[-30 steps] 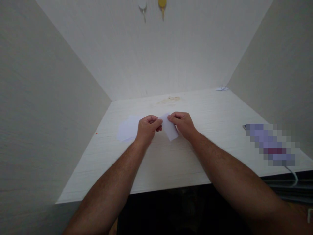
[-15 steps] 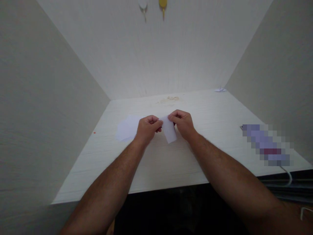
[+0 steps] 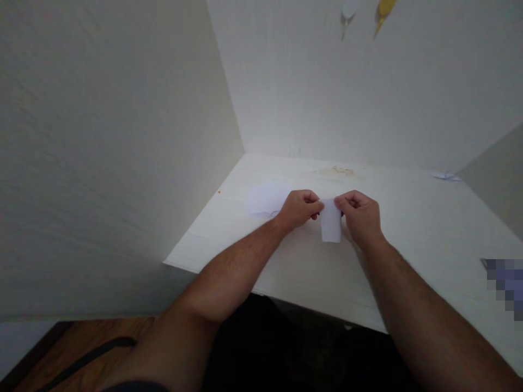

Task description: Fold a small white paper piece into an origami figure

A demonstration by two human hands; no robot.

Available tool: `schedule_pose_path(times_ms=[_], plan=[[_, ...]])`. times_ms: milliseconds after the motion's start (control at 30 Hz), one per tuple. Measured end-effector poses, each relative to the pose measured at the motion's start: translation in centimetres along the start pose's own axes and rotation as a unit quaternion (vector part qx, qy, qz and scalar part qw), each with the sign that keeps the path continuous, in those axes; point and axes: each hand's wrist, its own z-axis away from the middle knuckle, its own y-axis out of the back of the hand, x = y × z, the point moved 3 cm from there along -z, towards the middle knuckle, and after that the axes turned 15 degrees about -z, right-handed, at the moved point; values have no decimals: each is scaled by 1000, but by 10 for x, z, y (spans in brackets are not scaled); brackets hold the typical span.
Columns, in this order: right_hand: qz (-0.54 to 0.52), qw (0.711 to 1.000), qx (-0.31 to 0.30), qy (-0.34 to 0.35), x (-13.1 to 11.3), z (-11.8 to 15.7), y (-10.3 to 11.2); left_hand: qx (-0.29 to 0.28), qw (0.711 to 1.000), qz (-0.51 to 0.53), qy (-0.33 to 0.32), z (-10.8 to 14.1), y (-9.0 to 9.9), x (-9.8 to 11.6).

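A small white piece of paper hangs between my hands, above the white table. My left hand pinches its upper left corner between thumb and fingers. At the upper right corner, the thumb and fingers of my right hand grip it in the same way. More white paper lies flat on the table, just left of my left hand and partly covered by it.
The white table is bounded by a left panel and a back wall. White and yellow hooks hang on that wall. A crumpled paper scrap lies in the back right corner. A blurred-out object sits at the right edge.
The view has swung to the left, so everything appears further right. Both hands keep hold of the paper, which now hangs straighter than before.
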Motion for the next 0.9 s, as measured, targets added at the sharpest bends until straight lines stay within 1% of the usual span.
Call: schedule_pose_path(times_ms=[100, 200, 267, 333, 533, 600, 700, 767, 900], plan=[[-10, 1000, 4, -19, 0, 0, -1, 8, 1000, 1, -7, -1, 1, -1], [-40, 998, -21, -52, 5, -1, -3, 28, 999, 19, -5, -2, 2, -2], [-40, 996, -42, -65, 9, -2, -3, 41, 999, 35, -3, -3, 3, -2], [-27, 996, -49, -66, 11, -3, -3, 50, 998, 48, -7, -2, 4, 0], [9, 999, -36, -36, 10, -3, -1, 60, 997, 48, -5, -1, 5, 5], [2, 998, -38, -39, 11, -3, -2, 67, 996, 50, 1, -1, 6, 4], [-34, 994, -75, -67, 13, -3, -5, 81, 995, 55, -5, -3, 8, 3], [-34, 992, -88, -80, 13, -4, -5, 99, 994, 51, -12, -4, 11, 3], [5, 994, -79, -77, 12, -5, -4, 105, 994, 39, -13, -4, 12, 2]])
